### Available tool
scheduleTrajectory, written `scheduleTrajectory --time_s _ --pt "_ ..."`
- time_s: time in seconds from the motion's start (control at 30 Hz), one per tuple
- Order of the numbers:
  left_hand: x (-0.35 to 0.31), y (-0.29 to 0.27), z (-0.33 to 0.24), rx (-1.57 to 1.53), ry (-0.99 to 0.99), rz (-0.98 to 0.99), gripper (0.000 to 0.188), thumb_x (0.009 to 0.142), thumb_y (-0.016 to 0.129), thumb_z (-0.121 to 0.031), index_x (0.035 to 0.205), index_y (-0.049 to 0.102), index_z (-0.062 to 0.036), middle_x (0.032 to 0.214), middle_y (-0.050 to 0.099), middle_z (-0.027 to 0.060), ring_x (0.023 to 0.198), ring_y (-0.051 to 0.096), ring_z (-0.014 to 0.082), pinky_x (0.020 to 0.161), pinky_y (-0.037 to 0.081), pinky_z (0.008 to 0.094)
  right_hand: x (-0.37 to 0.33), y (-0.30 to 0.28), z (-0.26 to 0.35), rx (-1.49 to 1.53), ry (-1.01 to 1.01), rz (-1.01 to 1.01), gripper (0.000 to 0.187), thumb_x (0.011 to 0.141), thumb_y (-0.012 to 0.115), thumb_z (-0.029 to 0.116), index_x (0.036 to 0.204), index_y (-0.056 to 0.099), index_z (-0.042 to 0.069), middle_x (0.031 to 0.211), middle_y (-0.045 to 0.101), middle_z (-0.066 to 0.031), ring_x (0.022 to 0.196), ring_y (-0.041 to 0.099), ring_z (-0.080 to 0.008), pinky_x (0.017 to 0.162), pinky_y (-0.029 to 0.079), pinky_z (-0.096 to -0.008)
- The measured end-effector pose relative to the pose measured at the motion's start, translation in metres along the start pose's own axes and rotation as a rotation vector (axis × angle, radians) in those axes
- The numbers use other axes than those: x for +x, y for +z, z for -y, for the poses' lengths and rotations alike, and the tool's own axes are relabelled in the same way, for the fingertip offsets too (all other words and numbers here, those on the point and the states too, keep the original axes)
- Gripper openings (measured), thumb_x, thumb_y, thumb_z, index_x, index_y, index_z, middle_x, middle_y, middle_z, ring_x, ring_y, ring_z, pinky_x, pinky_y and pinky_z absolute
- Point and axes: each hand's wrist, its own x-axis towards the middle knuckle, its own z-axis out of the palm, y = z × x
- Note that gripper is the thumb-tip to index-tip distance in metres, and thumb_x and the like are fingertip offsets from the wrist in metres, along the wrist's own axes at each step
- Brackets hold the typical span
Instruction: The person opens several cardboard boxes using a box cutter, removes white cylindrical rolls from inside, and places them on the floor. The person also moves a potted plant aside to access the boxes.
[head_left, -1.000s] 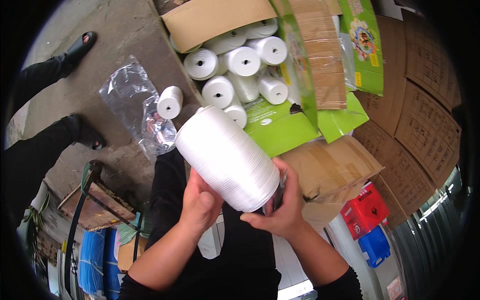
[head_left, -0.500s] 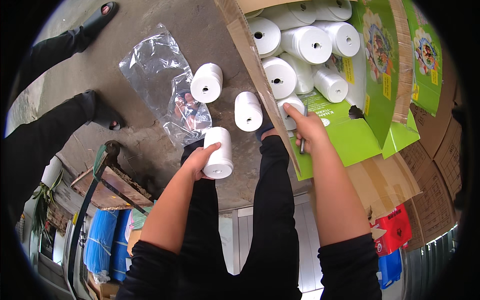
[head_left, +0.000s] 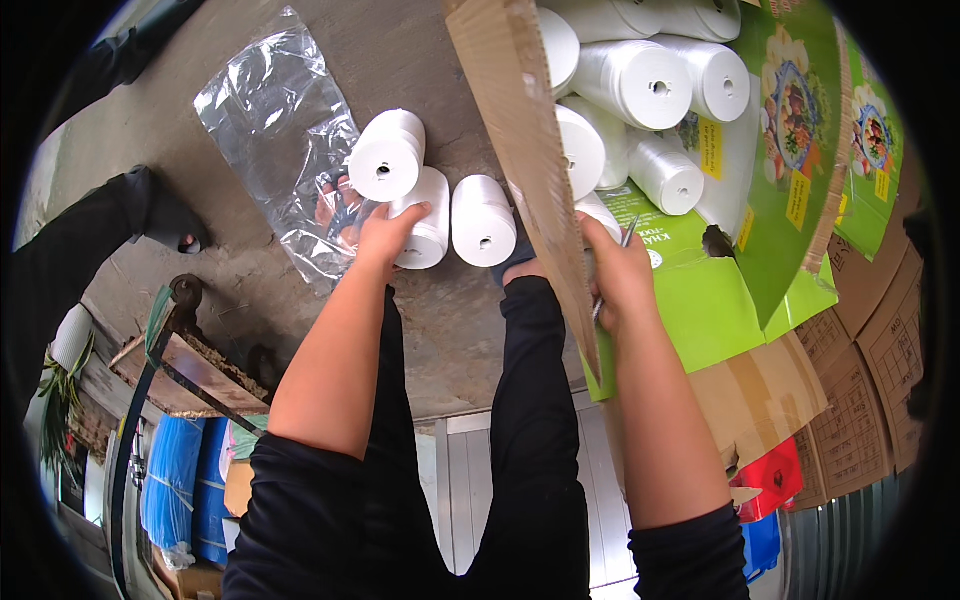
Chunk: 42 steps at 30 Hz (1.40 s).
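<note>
My left hand [head_left: 393, 235] grips a white spool of thread [head_left: 428, 225], thumb across its top, low over the floor. Touching it or just behind stands another white spool [head_left: 386, 160], and a third spool [head_left: 484, 225] is to its right. My right hand [head_left: 622, 270] reaches inside the open carton [head_left: 535, 130], thumb on a white spool [head_left: 598, 213] mostly hidden by the carton wall. A slim dark pen-like tool [head_left: 629, 232] is also in the right hand. Several more white spools [head_left: 650, 85] lie stacked in the carton.
A clear plastic bag [head_left: 285, 120] lies on the concrete floor, partly over my left foot. Another person's leg [head_left: 95, 220] is at the left. A wooden-topped stand [head_left: 190, 375] and blue rolls [head_left: 175, 480] are lower left. Brown cartons [head_left: 850, 400] stand at the right.
My left hand has carried its spool up and slightly left, setting it next to the two standing spools. My right hand remains at the spool in the carton. The view has shifted slightly.
</note>
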Motion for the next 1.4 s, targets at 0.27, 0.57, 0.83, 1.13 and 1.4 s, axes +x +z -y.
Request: scheduleTrajectory --time_s 0.27,0.57,0.83,1.13,1.4 --pt "-0.024 -0.003 0.004 0.023 0.157 -0.154 0.097 0.079 0.078 -0.053 0.152 0.034 -0.0066 0.129 0.056 0.0229 0.113 0.060 0.0338 0.083 0.053 0.0496 -0.142 -0.103 -0.028 0.115 -0.254 0.035 0.091 0.067 0.088 0.027 0.138 0.039 0.000 0.117 0.060 -0.0126 0.090 0.065 -0.0185 0.060 0.054 -0.0299" --pt "-0.118 -0.041 0.046 -0.024 0.046 -0.015 0.071 0.097 0.056 -0.053 0.143 0.043 -0.0009 0.120 0.061 0.0158 0.096 0.063 0.0237 0.080 0.053 0.0391 -0.239 -0.083 -0.123 0.653 0.170 0.491 0.076 0.078 0.073 0.012 0.143 0.036 -0.002 0.093 0.058 -0.0073 0.044 0.047 -0.0073 0.037 0.044 -0.0232" --pt "-0.150 0.003 0.082 -0.001 -0.324 0.450 0.078 0.086 0.069 -0.054 0.142 0.040 -0.0068 0.128 0.056 0.0161 0.114 0.058 0.0294 0.089 0.051 0.0477 -0.135 0.087 -0.172 0.633 0.337 0.036 0.069 0.085 0.076 0.034 0.133 0.036 0.005 0.089 0.057 -0.0078 0.044 0.042 -0.0085 0.034 0.037 -0.0259" --pt "-0.034 0.040 0.107 0.772 0.113 -0.001 0.105 0.065 0.081 -0.045 0.149 0.033 -0.0037 0.123 0.060 0.0259 0.105 0.066 0.0379 0.088 0.054 0.0477 -0.172 0.044 -0.195 0.091 -0.177 0.393 0.023 0.095 0.065 0.016 0.110 0.063 -0.002 0.085 0.072 -0.0040 0.059 0.059 -0.0071 0.056 0.048 -0.0227" --pt "-0.019 0.061 0.097 0.993 0.490 -0.278 0.092 0.069 0.085 -0.043 0.142 0.041 -0.0079 0.122 0.052 0.0233 0.115 0.053 0.0415 0.097 0.048 0.0485 -0.145 -0.082 -0.020 0.022 -0.643 0.069 0.029 0.089 0.066 0.001 0.117 0.063 0.003 0.059 0.043 0.0028 0.054 0.039 -0.0030 0.050 0.034 -0.0221"
